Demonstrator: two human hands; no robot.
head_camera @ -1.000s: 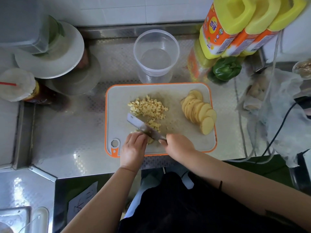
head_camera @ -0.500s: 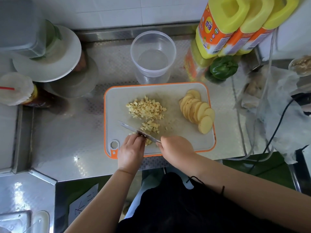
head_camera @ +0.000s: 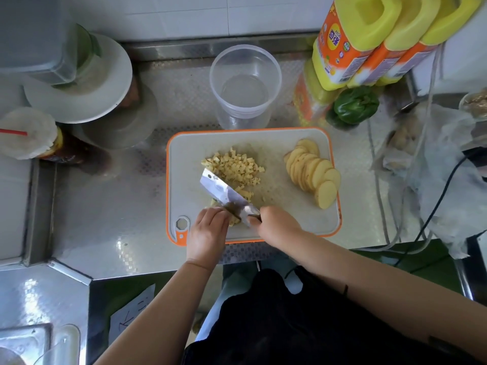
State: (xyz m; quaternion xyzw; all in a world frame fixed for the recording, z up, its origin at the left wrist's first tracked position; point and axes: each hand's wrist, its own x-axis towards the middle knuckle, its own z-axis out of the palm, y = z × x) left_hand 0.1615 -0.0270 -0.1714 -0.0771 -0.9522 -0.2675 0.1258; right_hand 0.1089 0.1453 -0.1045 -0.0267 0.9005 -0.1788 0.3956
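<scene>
So the cleaver (head_camera: 224,193) was a wide steel blade with a small hole near its far corner. It was tilted so the flat face showed, tip pointing up and left across the cutting board (head_camera: 189,159), handle wrapped in the right hand (head_camera: 276,225). Couldn't tell if the edge touched the board. Its heel sat over the potato strips (head_camera: 233,222), a pale yellow bunch near the board's front edge, mostly hidden under the left hand (head_camera: 208,233). Just beyond the blade lay the diced potato (head_camera: 234,167), a loose heap of tiny cubes mid-board. The potato slices (head_camera: 313,175) lay fanned and overlapping on the right side, apart from the heap.
</scene>
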